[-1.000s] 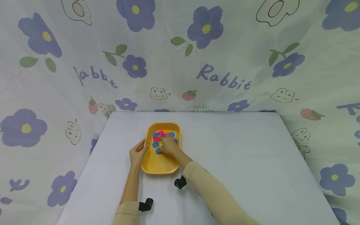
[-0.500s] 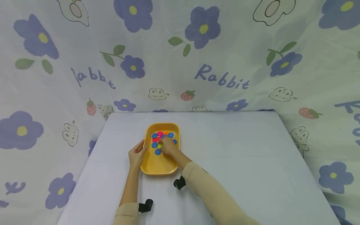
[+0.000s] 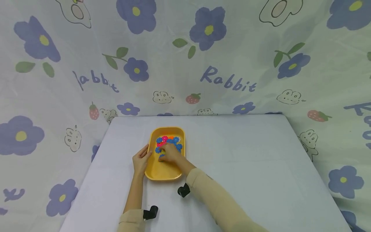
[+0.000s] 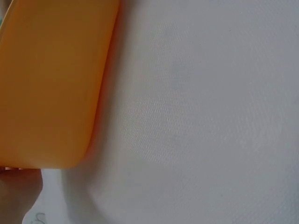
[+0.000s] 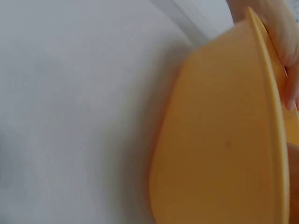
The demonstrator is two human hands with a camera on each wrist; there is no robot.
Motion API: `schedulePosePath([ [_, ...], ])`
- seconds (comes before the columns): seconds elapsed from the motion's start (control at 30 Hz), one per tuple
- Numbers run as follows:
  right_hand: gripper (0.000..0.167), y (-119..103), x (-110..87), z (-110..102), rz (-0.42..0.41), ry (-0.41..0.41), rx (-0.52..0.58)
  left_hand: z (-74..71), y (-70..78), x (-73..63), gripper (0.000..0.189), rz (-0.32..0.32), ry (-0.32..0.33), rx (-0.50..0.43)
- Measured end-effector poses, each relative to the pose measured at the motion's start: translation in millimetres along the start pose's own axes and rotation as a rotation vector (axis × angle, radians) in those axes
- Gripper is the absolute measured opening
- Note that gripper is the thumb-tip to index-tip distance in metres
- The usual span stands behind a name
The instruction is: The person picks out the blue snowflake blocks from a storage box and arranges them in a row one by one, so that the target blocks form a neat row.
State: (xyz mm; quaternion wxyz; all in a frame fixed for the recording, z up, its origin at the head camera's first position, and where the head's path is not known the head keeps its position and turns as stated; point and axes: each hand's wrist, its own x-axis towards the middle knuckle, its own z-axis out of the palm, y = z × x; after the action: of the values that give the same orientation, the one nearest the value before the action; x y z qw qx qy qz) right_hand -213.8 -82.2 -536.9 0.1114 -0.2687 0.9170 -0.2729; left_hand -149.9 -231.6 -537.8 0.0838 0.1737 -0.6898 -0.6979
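Observation:
A deep yellow tray [image 3: 165, 174] stands on the white tabletop, holding small flower-shaped plastic pieces, among them several blue pieces [image 3: 179, 147], a pink piece [image 3: 165, 138] and an orange piece [image 3: 171, 138]. My left hand [image 3: 141, 161] grips the tray's left side, thumb over the rim and fingers outside. Inside the tray, my right hand [image 3: 172, 154] reaches down among the pieces with curled fingers. A yellow piece [image 3: 163, 151] shows between its thumb and index finger, beside a blue piece [image 3: 161, 156]; I cannot tell whether it is pinched.
White cloth covers the table [image 3: 237, 161]. A flower-and-rabbit printed curtain [image 3: 174, 64] hangs behind and at both sides. Black wrist mounts [image 3: 150, 212] sit at both forearms. The tray's outer wall [image 4: 51, 84] fills the left of the left wrist view.
My right hand has shifted slightly left and toward me inside the tray, the yellow piece shifting along with it. More blue pieces show behind it. The left hand stays on the rim.

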Motion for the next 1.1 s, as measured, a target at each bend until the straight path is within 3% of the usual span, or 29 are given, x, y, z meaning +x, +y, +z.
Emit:
schedulePosePath([
  [0.07,0.041,-3.0,-2.0,4.1,-0.034,0.001,-0.061,0.1,-0.2,-1.3,0.043,-0.005,-0.008,0.003],
  [0.27,0.024,-5.8,-5.2,9.2,0.017,0.041,-0.086,2.3,-1.3,-3.7,0.043,0.006,-0.021,0.0],
  [0.5,0.038,-4.7,-5.0,10.9,0.027,0.017,-0.063,1.7,-1.5,-3.0,0.044,-0.012,-0.015,0.004],
  [0.7,0.027,-3.9,-5.7,9.2,0.004,0.0,-0.025,2.8,-1.8,-2.1,0.043,-0.011,0.003,-0.035],
  [0.97,0.033,-2.8,-11.2,-2.1,-0.032,-0.088,0.0,4.0,-0.8,-1.5,0.043,-0.015,0.017,-0.027],
  [1.1,0.031,-2.7,-13.1,-7.6,-0.015,-0.092,0.036,3.2,0.5,-0.3,0.042,-0.005,0.036,-0.012],
])
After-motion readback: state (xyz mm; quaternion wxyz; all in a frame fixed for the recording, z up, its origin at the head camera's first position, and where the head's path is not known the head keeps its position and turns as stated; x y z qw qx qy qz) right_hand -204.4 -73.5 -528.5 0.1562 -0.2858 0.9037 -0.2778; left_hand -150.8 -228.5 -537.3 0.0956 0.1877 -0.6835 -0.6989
